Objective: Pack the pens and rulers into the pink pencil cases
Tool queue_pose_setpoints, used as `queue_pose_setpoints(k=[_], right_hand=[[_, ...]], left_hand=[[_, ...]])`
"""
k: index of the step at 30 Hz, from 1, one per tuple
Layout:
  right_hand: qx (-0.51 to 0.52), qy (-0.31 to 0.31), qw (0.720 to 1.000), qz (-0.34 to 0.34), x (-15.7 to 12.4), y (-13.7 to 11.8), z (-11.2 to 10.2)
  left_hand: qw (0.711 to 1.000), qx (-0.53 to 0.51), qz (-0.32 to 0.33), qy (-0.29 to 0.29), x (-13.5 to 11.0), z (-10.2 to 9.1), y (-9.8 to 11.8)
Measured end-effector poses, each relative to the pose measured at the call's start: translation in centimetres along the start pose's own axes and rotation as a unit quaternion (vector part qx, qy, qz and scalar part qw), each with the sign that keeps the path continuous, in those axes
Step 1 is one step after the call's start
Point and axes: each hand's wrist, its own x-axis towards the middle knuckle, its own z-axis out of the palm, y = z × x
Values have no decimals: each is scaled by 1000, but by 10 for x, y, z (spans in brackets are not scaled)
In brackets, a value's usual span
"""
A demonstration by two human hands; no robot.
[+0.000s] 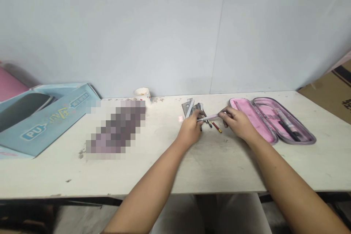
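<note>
L hand (190, 128): fingers curled, partly closed, pinching L end of a pale pink pen (208, 117).
R hand (238, 122): half closed, fingertips on the pen's R end.
Pen: lies across the gap betw. the hands, above the table; two-handed hold seems to keep it steady & level.
Pile: grey rulers (187, 108), dark pens (208, 123), red-yellow pencil (216, 127) loose just under the hands, within easy reach.
Case: pink-lined zip pencil case (253, 117) lies open flat, just R of R hand, both halves showing; black pen (287, 129) in far half.
Rest: white table (219, 172), blue box (46, 124) far L, white cup (142, 95) by wall, pixelated object (115, 128) unreadable.
</note>
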Motion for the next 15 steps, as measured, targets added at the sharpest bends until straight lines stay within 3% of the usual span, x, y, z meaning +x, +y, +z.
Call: queue_pose_setpoints(k=[6,15], right_hand=[[17,-26,999,-23,0,-2,-1],[-15,-7,1000,-13,-1,-2,2]], left_hand=[[1000,0,8,6,0,0,0],[1000,0,5,14,-1,-1,2]])
